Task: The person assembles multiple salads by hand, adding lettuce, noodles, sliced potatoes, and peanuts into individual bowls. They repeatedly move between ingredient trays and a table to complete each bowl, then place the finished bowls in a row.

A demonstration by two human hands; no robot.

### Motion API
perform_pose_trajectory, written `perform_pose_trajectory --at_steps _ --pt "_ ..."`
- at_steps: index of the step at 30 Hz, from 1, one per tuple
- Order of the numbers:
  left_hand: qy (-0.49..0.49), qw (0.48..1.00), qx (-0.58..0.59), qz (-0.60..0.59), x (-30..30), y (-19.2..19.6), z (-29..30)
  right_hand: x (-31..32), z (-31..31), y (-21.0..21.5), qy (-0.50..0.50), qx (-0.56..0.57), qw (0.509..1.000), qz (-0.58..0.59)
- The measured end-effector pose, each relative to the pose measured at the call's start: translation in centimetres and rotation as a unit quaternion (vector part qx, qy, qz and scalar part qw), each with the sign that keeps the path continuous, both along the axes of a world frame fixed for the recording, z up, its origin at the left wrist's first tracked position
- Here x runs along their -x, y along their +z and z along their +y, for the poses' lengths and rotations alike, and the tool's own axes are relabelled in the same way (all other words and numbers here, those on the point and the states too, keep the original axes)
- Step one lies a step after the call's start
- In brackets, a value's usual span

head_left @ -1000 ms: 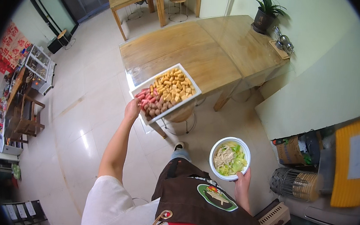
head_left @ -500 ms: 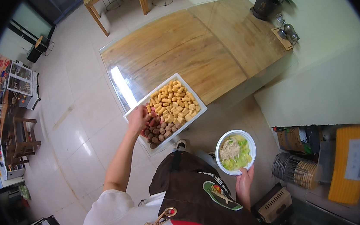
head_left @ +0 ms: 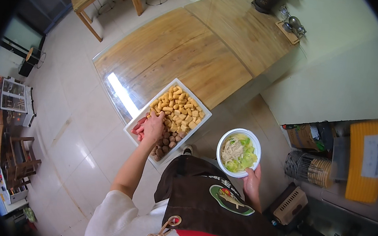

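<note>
A white rectangular tray (head_left: pixel 194 96) sits at the near corner of the wooden table. It holds yellow sausage-shaped pieces (head_left: pixel 175 96), pale yellow cubes (head_left: pixel 183 117), red sausages (head_left: pixel 139 128) and brown meatballs (head_left: pixel 167 138). My left hand (head_left: pixel 153 127) reaches down into the tray between the red sausages and the yellow pieces. Its fingers are bent together among the food; what lies between them is hidden. On the right, my right hand (head_left: pixel 252 181) grips the rim of a round white bowl (head_left: pixel 259 147) with noodles (head_left: pixel 234 152) and chopped green lettuce (head_left: pixel 248 158) inside.
The glass-topped wooden table (head_left: pixel 169 43) stretches away to the far right, with a plant pot (head_left: pixel 266 0) and a small wooden board (head_left: pixel 288 33) at its end. Shelves with a yellow crate (head_left: pixel 365 162) and a wire basket (head_left: pixel 300 165) stand at my right.
My left hand has moved right and deeper into the tray, leaving the red sausages more exposed. My right hand still holds the bowl. The whole view has shifted slightly.
</note>
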State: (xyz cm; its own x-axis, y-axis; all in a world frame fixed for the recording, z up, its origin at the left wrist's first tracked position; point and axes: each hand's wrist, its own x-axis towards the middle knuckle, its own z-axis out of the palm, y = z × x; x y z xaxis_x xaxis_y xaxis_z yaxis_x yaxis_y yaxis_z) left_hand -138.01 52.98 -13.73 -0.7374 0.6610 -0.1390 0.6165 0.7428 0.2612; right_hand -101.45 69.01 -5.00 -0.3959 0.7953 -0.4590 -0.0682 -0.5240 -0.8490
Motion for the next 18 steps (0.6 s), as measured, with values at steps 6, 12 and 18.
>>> perform_pose_trajectory --at_steps 6,12,18 --pt "0.014 0.99 -0.138 -0.02 0.2 1.2 -0.4 -0.2 -0.2 -0.2 0.009 -0.01 1.0 0.0" --pt "-0.085 0.986 -0.14 -0.034 -1.6 0.7 3.9 0.6 -0.8 0.6 -0.005 -0.008 1.0 0.004" --pt "-0.076 0.996 -0.049 0.0 -3.9 -2.4 7.3 -0.4 -1.9 -1.5 -0.072 -0.02 0.997 -0.006"
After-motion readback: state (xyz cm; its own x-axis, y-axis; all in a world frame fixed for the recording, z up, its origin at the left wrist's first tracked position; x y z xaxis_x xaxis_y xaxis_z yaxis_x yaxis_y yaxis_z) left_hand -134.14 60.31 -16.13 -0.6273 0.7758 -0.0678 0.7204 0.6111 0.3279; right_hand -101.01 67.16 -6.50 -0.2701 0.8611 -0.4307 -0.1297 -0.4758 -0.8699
